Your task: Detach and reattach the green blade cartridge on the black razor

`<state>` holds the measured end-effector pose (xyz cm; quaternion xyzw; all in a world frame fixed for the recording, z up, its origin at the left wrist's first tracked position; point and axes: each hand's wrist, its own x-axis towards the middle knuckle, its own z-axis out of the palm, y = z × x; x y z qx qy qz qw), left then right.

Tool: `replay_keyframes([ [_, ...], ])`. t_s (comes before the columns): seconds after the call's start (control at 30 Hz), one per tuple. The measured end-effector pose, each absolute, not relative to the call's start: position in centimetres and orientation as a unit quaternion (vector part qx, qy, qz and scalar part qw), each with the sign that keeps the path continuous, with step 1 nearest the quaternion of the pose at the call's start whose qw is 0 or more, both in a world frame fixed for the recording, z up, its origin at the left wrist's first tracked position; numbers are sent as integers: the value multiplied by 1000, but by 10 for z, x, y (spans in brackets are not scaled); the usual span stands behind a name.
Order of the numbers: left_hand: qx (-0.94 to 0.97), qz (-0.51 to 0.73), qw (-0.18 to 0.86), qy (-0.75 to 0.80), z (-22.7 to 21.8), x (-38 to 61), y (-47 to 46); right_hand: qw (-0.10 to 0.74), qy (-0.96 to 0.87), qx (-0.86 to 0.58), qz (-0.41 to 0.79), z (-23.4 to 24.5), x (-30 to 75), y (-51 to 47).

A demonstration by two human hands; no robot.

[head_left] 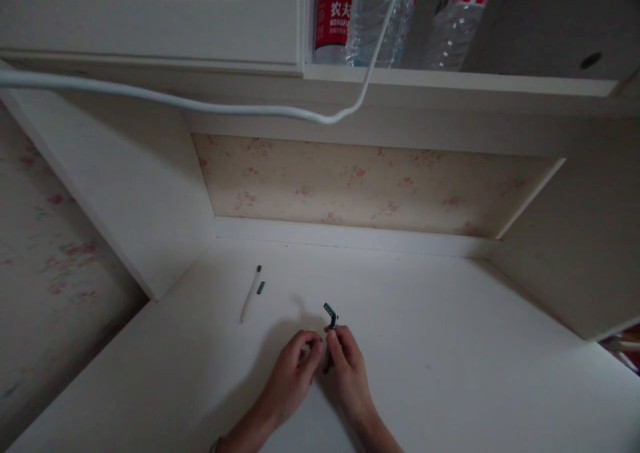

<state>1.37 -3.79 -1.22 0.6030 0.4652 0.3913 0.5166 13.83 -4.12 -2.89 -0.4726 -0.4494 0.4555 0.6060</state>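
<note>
My right hand (346, 359) is closed round a slim dark razor (330, 313). Its angled head, green and black, sticks out above the thumb, and the end of the handle shows below the fingers. Just to the left is my left hand (295, 369), its thumb and fingers curled into a pinch. A tiny dark spot shows at those fingertips, too small to name. Farther left on the white desk lies a thin pale stick with a dark tip (249, 296), perhaps a toothbrush. Beside it rests a small green and black piece (261, 287) resembling a razor head.
The white desktop (425, 319) runs back to a wallpapered panel (350, 179) between white side walls. Overhead, a white cable (215, 108) hangs across the view. Water bottles (377, 23) stand on the shelf above. Some coloured items (625, 346) show at the right edge.
</note>
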Motion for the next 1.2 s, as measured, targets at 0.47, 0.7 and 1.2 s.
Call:
replay_keyframes([
  [0.47, 373, 437, 762, 299, -18, -9, -19, 505, -402, -302, 702, -20, 128, -53],
  [0.7, 326, 427, 808, 243, -23, -18, -19, 477, -356, -254, 762, -6, 121, -64],
  [1.2, 318, 385, 835, 230, -25, -14, -28, 476, -347, -295, 753, -9, 118, -67],
])
